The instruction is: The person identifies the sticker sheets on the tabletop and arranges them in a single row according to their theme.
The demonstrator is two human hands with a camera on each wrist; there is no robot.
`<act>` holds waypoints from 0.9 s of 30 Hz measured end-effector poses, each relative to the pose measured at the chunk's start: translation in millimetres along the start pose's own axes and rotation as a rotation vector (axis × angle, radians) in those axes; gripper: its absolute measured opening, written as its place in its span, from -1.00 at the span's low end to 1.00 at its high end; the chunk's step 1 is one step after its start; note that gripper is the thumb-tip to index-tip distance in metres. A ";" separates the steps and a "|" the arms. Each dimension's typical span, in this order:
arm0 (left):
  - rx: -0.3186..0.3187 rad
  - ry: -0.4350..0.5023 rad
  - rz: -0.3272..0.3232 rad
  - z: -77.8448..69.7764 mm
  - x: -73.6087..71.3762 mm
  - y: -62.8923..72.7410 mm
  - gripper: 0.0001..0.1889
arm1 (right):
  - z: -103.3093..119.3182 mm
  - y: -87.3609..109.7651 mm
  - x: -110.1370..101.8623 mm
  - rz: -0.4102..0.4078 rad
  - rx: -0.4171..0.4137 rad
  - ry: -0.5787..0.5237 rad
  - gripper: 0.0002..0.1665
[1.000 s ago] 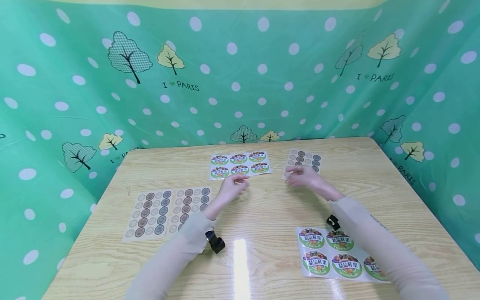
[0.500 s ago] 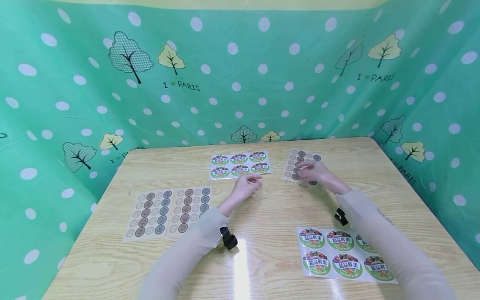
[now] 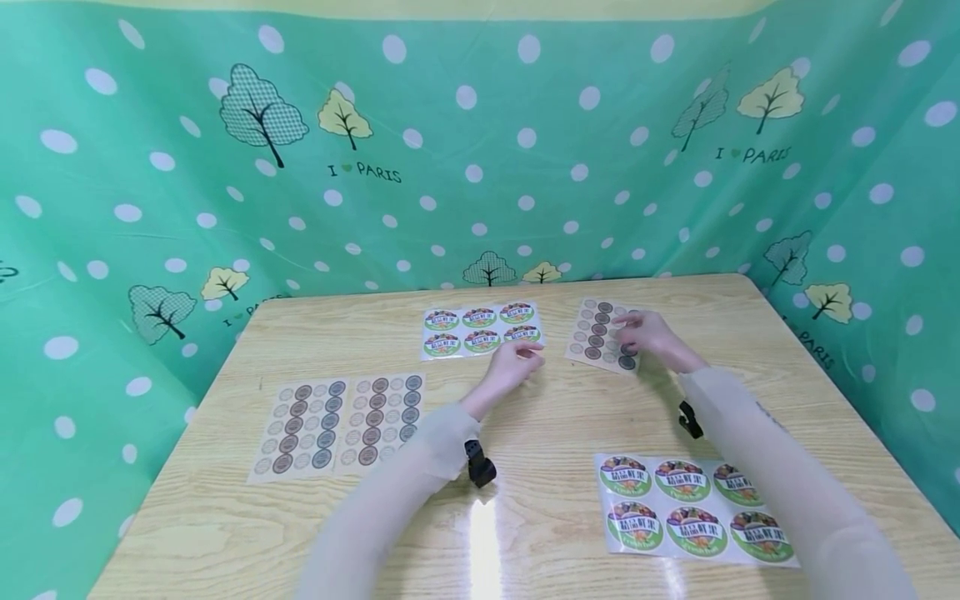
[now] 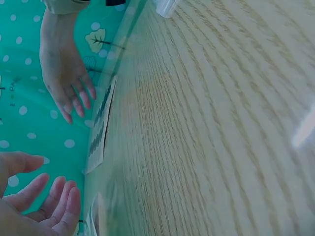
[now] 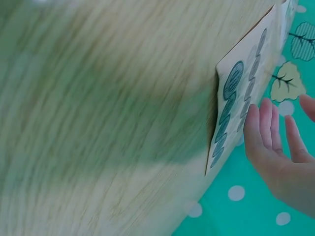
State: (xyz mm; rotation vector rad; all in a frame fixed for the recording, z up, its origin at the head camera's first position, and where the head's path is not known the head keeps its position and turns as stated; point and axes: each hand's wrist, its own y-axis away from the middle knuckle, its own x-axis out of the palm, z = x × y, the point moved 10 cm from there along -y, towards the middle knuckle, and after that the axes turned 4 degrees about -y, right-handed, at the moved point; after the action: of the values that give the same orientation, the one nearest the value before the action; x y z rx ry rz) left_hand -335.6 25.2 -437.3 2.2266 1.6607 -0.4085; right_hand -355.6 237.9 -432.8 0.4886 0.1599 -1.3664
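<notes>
Head view: the right hand (image 3: pixel 651 335) lies with relaxed, nearly straight fingers over the near right part of the small tan sheet of round brown and grey stickers (image 3: pixel 600 332), which lies flat at the far right of the pale wood-grain table (image 3: pixel 540 417); the fingers grip nothing, and whether the fingertips touch the sheet cannot be told. The left hand (image 3: pixel 513 364) hovers with loosely bent fingers, holding nothing, just in front of the near right corner of the white sheet of six round green-rimmed fruit labels (image 3: pixel 480 328) at the far middle of the table; contact cannot be told. Both forearms, in pale beige sleeves, reach forward and converge slightly. In the right wrist view the fingers (image 5: pixel 261 129) are extended beside the sheet's edge, and the table is blurred. In the left wrist view the left fingers (image 4: pixel 59 204) are spread and empty, cut off by the lower frame edge. A pair of tan sheets of brown and grey round stickers (image 3: pixel 339 423) lies at the near left. A second white sheet of fruit labels (image 3: pixel 693 508) lies at the near right, partly covered by the right sleeve. A green polka-dot cloth with trees (image 3: pixel 480 150) encloses the table.
</notes>
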 end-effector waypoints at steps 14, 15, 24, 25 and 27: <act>-0.004 0.038 -0.005 -10.1 21.2 -16.6 -0.70 | -8.5 -20.3 -22.6 -0.088 0.007 0.063 -0.47; -0.005 0.033 -0.009 -10.0 22.6 -18.2 -0.71 | -8.9 -21.5 -24.1 -0.098 0.010 0.071 -0.47; -0.002 0.019 -0.057 -8.1 32.4 -31.1 -0.75 | -15.9 -28.8 -37.8 -0.193 0.040 0.132 -0.45; -0.004 0.018 -0.058 -8.1 33.3 -31.8 -0.74 | -16.8 -28.9 -39.1 -0.204 0.041 0.133 -0.45; -0.007 0.013 -0.058 -8.5 34.7 -32.9 -0.74 | -18.7 -28.6 -42.1 -0.229 0.042 0.141 -0.45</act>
State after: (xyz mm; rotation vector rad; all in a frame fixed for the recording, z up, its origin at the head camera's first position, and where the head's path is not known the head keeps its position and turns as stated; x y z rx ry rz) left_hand -357.2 67.6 -447.2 2.1841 1.7344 -0.4033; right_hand -388.8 280.2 -440.1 0.6169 0.3103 -1.5613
